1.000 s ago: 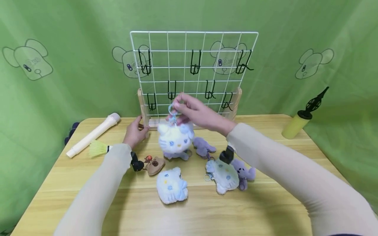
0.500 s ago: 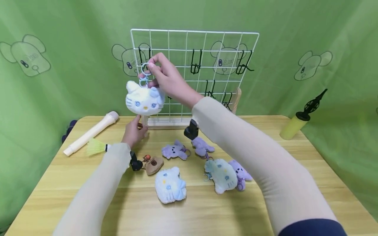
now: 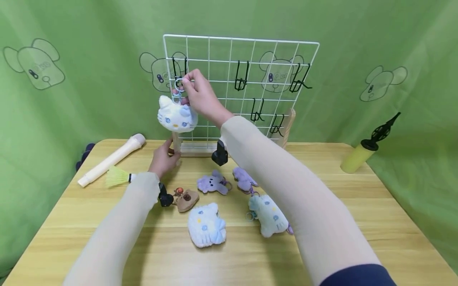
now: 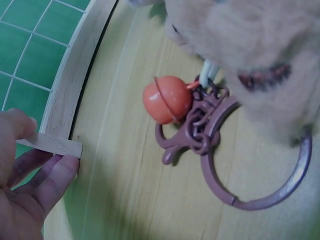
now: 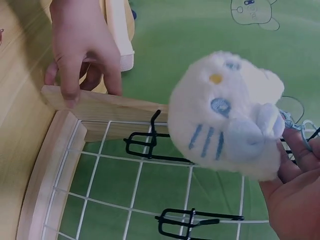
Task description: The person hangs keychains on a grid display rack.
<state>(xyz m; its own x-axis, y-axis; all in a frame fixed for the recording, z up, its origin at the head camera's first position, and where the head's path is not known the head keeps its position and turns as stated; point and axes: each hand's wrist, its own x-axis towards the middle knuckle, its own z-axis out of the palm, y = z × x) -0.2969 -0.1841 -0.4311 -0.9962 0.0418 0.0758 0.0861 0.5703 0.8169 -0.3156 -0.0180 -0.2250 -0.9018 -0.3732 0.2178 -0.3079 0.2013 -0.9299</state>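
Observation:
My right hand (image 3: 204,97) pinches the light blue ring of a white cat plush keychain (image 3: 177,117), which hangs below the fingers. That ring overlaps the upper left black hook (image 3: 174,65) of a white wire grid rack (image 3: 241,39) in the head view. In the right wrist view the plush (image 5: 225,115) covers part of the grid, with more black hooks (image 5: 145,145) beside it. Low at the rack's left end, my left hand (image 3: 162,161) grips the wooden side post (image 4: 52,144), thumb on one face and fingers on the other.
On the table lie a brown plush keychain (image 3: 187,200) with a red bell (image 4: 167,100), two more cat plushes (image 3: 206,225) and several purple plushes (image 3: 211,183). A white microphone-shaped tube (image 3: 112,161) and yellow shuttlecock (image 3: 118,177) lie left; a yellow pump (image 3: 358,157) stands right.
My right hand has carried the cat plush keychain up and left, from the rack's lower middle to its upper left hook. Over the last half second it has barely shifted. My left hand stays put.

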